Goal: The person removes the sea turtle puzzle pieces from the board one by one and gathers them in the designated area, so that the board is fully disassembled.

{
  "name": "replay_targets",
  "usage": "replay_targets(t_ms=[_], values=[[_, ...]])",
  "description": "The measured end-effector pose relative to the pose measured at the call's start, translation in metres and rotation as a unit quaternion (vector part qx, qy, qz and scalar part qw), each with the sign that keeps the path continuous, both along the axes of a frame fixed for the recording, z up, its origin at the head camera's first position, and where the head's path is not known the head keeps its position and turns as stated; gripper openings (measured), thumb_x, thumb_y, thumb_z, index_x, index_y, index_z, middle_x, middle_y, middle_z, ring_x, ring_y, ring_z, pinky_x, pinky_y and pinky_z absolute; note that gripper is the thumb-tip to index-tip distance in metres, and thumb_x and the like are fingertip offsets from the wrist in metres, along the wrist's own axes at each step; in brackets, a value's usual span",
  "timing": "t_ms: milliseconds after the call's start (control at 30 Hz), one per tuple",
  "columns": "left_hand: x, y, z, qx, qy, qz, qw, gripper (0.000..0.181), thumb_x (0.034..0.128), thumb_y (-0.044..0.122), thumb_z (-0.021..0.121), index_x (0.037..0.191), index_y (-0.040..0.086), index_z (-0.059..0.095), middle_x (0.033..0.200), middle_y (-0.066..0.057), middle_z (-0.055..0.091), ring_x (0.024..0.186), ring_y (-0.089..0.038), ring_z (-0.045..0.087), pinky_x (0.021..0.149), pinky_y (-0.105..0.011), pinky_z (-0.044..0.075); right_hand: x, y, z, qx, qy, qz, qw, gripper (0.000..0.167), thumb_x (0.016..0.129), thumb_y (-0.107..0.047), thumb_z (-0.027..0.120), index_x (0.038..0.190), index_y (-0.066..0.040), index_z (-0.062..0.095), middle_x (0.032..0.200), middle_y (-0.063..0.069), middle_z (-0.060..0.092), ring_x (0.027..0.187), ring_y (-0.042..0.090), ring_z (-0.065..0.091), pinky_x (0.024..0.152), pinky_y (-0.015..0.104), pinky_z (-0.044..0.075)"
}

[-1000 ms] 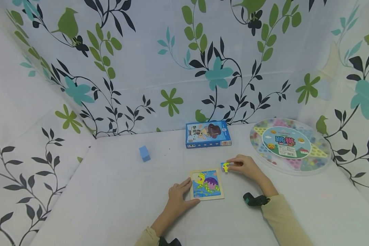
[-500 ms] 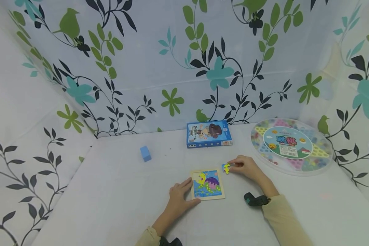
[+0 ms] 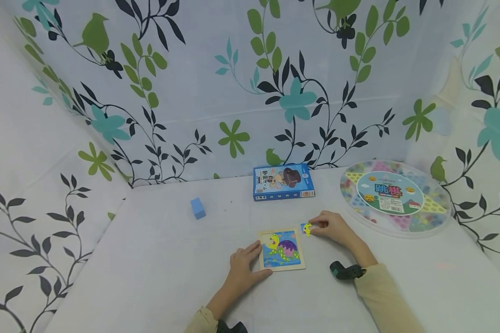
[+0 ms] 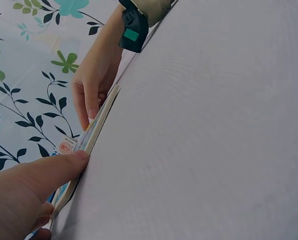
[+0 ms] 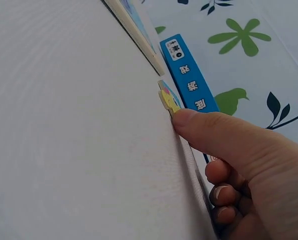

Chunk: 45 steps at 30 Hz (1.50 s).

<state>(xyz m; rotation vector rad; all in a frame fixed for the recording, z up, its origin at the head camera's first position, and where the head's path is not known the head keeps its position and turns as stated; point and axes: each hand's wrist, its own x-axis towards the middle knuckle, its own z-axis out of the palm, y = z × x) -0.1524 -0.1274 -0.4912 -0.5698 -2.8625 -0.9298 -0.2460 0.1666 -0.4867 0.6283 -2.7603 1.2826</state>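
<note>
A square jigsaw puzzle [image 3: 281, 249] in a pale wooden frame, with a yellow and purple cartoon animal on blue, lies on the white table. My left hand [image 3: 242, 270] holds its lower left corner, thumb along the near edge and fingers at the left side. Just right of the frame, my right hand [image 3: 331, 226] pinches a small blue and yellow puzzle piece [image 3: 306, 229] between thumb and fingers. In the right wrist view the piece [image 5: 169, 98] sticks out past the thumb, apart from the frame [image 5: 134, 36]. From the left wrist, the puzzle [image 4: 91, 136] appears nearly edge-on.
Behind the puzzle lies a blue game box [image 3: 283, 181]. A round, clear-lidded board game [image 3: 393, 199] sits at the back right. The small blue block [image 3: 197, 208] is at the back left. A patterned cloth [image 3: 183, 92] hangs behind the table.
The puzzle piece and the right fingertips have come very slightly nearer the table's front. My left hand and the framed puzzle keep their places; the head view has shifted a little.
</note>
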Motion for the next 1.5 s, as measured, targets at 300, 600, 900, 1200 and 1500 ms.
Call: replay_targets(t_ms=[300, 600, 900, 1200, 1500], values=[[-0.001, -0.001, -0.001, 0.003, 0.011, -0.003, 0.9999, 0.07, 0.0734, 0.047, 0.068, 0.125, 0.002, 0.051, 0.133, -0.006, 0.043, 0.108, -0.026, 0.042, 0.087, -0.05, 0.025, 0.0, -0.001, 0.001, 0.001, 0.011, 0.005, 0.9999, 0.029, 0.073, -0.017, 0.074, 0.097, 0.0, 0.068, 0.068, -0.003, 0.043, 0.063, 0.014, 0.04, 0.055, 0.026, 0.033], [-0.003, -0.001, 0.0, 0.007, 0.02, -0.006, 0.9998, 0.07, 0.0735, 0.047, 0.068, 0.125, 0.002, 0.051, 0.133, -0.007, 0.044, 0.105, -0.025, 0.042, 0.087, -0.05, 0.025, -0.003, -0.001, 0.001, -0.006, 0.004, 0.004, 1.0, 0.031, 0.072, -0.018, 0.075, 0.097, -0.001, 0.068, 0.069, -0.002, 0.044, 0.064, 0.015, 0.04, 0.056, 0.027, 0.033], [-0.003, 0.0, 0.002, 0.006, 0.011, -0.006, 0.9999, 0.069, 0.0733, 0.045, 0.068, 0.126, 0.004, 0.051, 0.134, -0.007, 0.043, 0.113, -0.029, 0.04, 0.09, -0.051, 0.023, -0.001, 0.0, 0.005, -0.01, -0.004, 0.0, 0.9999, 0.035, 0.075, -0.019, 0.072, 0.104, -0.001, 0.065, 0.073, 0.0, 0.046, 0.068, 0.016, 0.041, 0.057, 0.027, 0.034], [-0.002, 0.0, 0.001, 0.007, 0.012, -0.006, 0.9999, 0.069, 0.073, 0.045, 0.069, 0.125, 0.005, 0.051, 0.133, -0.007, 0.044, 0.114, -0.03, 0.04, 0.09, -0.053, 0.022, 0.005, -0.011, 0.026, -0.047, 0.042, 0.008, 0.998, 0.035, 0.074, -0.014, 0.073, 0.105, 0.001, 0.064, 0.077, -0.001, 0.053, 0.061, 0.014, 0.039, 0.052, 0.025, 0.032], [0.0, -0.001, 0.001, 0.018, 0.023, -0.014, 0.9995, 0.057, 0.0731, 0.042, 0.07, 0.12, 0.012, 0.058, 0.131, -0.009, 0.045, 0.11, -0.03, 0.042, 0.088, -0.053, 0.023, 0.011, -0.028, 0.037, -0.085, 0.063, 0.024, 0.9941, 0.035, 0.074, -0.012, 0.073, 0.103, 0.004, 0.064, 0.079, 0.003, 0.056, 0.058, 0.01, 0.038, 0.051, 0.023, 0.032]])
